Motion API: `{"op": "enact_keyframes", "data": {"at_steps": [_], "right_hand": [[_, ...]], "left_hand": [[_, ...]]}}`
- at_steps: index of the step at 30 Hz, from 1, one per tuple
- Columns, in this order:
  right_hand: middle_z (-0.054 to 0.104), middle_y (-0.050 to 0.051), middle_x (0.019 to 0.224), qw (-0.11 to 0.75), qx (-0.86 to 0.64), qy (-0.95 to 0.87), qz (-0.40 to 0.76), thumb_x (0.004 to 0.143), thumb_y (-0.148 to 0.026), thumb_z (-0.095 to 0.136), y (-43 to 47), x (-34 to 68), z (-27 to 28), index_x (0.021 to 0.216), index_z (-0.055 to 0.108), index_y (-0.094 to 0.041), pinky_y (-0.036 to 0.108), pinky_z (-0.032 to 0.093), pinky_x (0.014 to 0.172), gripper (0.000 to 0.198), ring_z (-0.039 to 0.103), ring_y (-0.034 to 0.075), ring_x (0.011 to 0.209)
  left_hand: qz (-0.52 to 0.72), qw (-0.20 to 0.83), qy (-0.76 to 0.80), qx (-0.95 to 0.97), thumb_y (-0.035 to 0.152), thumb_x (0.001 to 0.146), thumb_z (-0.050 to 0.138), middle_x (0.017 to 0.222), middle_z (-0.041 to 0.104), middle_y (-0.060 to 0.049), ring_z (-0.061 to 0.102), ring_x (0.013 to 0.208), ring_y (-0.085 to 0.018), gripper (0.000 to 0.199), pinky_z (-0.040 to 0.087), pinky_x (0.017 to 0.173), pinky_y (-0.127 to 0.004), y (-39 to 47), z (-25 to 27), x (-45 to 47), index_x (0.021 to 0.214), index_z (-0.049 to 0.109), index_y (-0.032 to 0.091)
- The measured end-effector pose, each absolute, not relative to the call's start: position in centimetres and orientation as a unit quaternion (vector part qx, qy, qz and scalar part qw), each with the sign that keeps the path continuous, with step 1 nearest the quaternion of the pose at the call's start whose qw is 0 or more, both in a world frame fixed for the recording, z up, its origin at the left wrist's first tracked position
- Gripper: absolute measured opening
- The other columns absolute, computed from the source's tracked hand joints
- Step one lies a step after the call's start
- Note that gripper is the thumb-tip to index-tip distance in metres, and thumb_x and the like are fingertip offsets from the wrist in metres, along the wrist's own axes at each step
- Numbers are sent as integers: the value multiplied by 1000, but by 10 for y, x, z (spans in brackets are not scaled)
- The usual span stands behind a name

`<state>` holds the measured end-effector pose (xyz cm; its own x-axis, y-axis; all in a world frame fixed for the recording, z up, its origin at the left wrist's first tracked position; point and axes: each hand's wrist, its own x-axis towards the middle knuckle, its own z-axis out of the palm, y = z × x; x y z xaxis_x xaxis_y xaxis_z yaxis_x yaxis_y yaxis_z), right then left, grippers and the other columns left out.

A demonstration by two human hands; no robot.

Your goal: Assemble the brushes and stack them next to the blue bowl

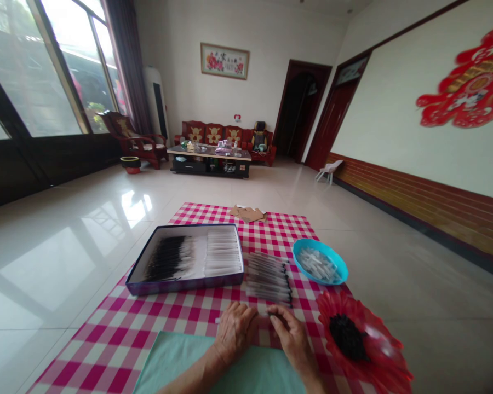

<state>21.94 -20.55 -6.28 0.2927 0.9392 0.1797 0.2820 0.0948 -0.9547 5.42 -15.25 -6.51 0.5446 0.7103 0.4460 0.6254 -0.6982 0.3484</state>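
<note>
My left hand [235, 327] is closed over a clear pen barrel, whose pale end pokes out to the left. My right hand [288, 331] pinches a small dark piece at the barrel's right end; the fingertips partly hide it. Just beyond them lies a row of clear pens with black ends [269, 279]. A shallow dark-blue box [184, 285] to the left holds black thin sticks [166, 258] and whitish clear tubes [222, 251]. Clear pen caps [318, 265] fill a blue bowl [342, 262]. To the right, a red flower-shaped dish [384, 350] holds small black pieces [347, 336].
A pink-and-white checked cloth [102, 334] covers the table, with a light green cloth [181, 355] under my forearms. Torn cardboard [250, 214] lies at the far edge. Across the tiled floor stand a coffee table [209, 158], a wooden sofa [230, 134] and a small chair [331, 171].
</note>
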Motion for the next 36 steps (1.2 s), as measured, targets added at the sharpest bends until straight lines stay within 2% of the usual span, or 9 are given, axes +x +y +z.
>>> {"op": "enact_keyframes", "data": {"at_steps": [3, 9, 13, 15, 18, 21, 23, 29, 36], "right_hand": [[68, 3, 76, 554, -602, -484, 310, 79, -40, 58, -204, 219, -66, 91, 65, -18, 23, 49, 51, 26, 61, 16, 59], [71, 7, 85, 555, -631, -501, 210, 82, -40, 53, -208, 223, -36, 97, 63, -17, 27, 54, 64, 29, 67, 20, 73], [71, 8, 89, 484, -698, -527, 36, 82, -39, 50, -227, 265, -7, 94, 64, -20, 30, 53, 73, 26, 67, 22, 81], [71, 9, 88, 433, -737, -516, -48, 81, -39, 48, -241, 296, -4, 92, 64, -20, 33, 53, 72, 28, 67, 23, 80], [71, 11, 82, 351, -779, -504, -124, 77, -36, 44, -256, 332, -10, 85, 65, -17, 39, 54, 69, 29, 67, 27, 76], [68, 14, 90, 351, -761, -520, -164, 77, -36, 45, -258, 332, -14, 88, 65, -16, 41, 54, 74, 30, 65, 28, 83], [67, 13, 95, 384, -728, -549, -147, 81, -34, 47, -252, 309, -14, 93, 65, -16, 37, 53, 78, 28, 64, 25, 88], [69, 8, 92, 429, -634, -641, 57, 86, -27, 48, -218, 221, -24, 97, 66, -21, 28, 53, 76, 22, 66, 19, 86], [71, 6, 77, 495, -630, -581, 141, 82, -36, 55, -211, 206, -45, 81, 70, -21, 28, 54, 66, 21, 67, 21, 71]], "left_hand": [[299, 85, 376, 873, 26, 91, 40, 69, 56, -1, 50, 67, -16, 20, 35, 67, -29, -153, -66, 54, 77, 54, 21], [324, 113, 363, 866, 27, 92, 39, 71, 55, -1, 51, 69, -17, 20, 37, 67, -29, -150, -70, 53, 79, 54, 21], [329, 115, 357, 866, 26, 92, 39, 71, 55, -1, 50, 69, -17, 19, 37, 67, -30, -149, -72, 53, 80, 53, 21], [330, 115, 356, 866, 25, 92, 39, 71, 54, -1, 50, 69, -17, 19, 37, 67, -31, -149, -72, 53, 79, 53, 21], [332, 115, 355, 866, 25, 91, 40, 70, 54, -1, 50, 69, -17, 18, 38, 66, -30, -150, -70, 54, 79, 53, 21], [336, 117, 351, 866, 24, 91, 41, 71, 54, -1, 50, 69, -17, 17, 38, 66, -30, -150, -69, 54, 80, 53, 21], [339, 120, 346, 867, 24, 91, 40, 71, 55, -1, 51, 69, -17, 16, 38, 66, -30, -150, -68, 54, 82, 53, 21], [349, 123, 325, 870, 24, 92, 38, 73, 55, -2, 50, 70, -17, 17, 38, 67, -30, -152, -68, 52, 84, 53, 21], [343, 142, 313, 874, 24, 93, 37, 77, 57, -2, 51, 72, -17, 18, 39, 68, -29, -152, -66, 52, 90, 54, 21]]}}
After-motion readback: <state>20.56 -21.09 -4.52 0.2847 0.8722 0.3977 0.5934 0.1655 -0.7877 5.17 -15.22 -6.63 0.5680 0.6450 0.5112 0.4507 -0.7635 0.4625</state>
